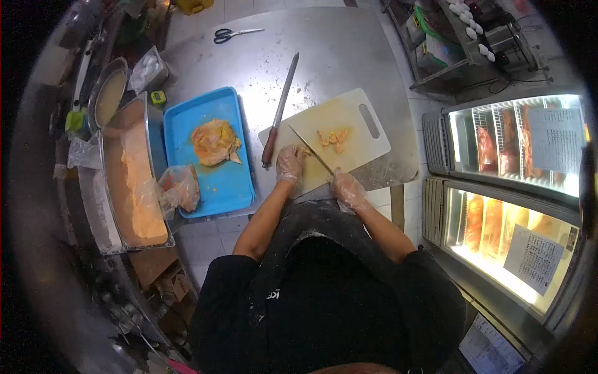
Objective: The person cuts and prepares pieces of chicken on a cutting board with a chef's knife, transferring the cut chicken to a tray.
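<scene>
My right hand point(350, 190), in a clear plastic glove, is closed round the handle of a kitchen knife point(311, 149). Its blade slants up and left across the white cutting board point(360, 149). On the board's left part, my gloved left hand point(290, 163) has its fingers closed at a small piece of chicken point(304, 150), mostly hidden, beside the blade. Several cut chicken pieces point(333, 141) lie to the right of the knife. A sharpening steel point(286, 93) with a brown handle rests at the board's left edge, above my left hand.
A blue tray point(242, 177) holds a large piece of raw chicken point(215, 142) and a plastic bag with meat point(180, 189). Scissors point(237, 34) lie on the far steel table point(336, 43). Metal bins of orange powder point(138, 187) stand left; lit display fridges point(511, 230) stand right.
</scene>
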`<state>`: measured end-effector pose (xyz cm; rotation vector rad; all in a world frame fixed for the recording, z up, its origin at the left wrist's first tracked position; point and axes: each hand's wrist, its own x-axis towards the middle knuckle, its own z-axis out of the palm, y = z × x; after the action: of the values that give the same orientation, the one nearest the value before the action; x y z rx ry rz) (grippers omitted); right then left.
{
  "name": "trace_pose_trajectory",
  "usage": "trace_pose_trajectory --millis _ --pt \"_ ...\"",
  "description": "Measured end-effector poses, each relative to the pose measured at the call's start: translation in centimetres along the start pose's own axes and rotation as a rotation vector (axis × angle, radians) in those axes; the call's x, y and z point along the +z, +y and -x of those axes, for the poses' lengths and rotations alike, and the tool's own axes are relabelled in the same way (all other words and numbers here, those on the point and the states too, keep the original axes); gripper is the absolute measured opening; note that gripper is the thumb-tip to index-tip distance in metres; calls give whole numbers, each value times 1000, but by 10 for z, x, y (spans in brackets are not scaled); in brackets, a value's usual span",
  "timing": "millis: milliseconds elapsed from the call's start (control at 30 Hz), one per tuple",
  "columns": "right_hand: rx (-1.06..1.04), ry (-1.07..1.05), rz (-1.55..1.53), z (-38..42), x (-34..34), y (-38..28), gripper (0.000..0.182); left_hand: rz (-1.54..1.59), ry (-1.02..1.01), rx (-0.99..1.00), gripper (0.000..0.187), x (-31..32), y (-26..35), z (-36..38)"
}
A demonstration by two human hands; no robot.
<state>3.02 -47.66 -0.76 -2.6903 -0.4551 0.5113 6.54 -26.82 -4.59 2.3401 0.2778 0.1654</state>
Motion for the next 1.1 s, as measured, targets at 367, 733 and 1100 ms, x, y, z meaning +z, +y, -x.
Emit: trace_pose_trajectory --millis 367,733,1100 --pt "313 115 -255 -4 -52 57 24 -29 36 399 23 49 0 -5" --pt "114 152 -349 14 -41 32 39 -82 -62 385 67 -9 53 -3" --pt "48 167 -206 10 -6 63 37 156 -190 337 68 22 78 -12"
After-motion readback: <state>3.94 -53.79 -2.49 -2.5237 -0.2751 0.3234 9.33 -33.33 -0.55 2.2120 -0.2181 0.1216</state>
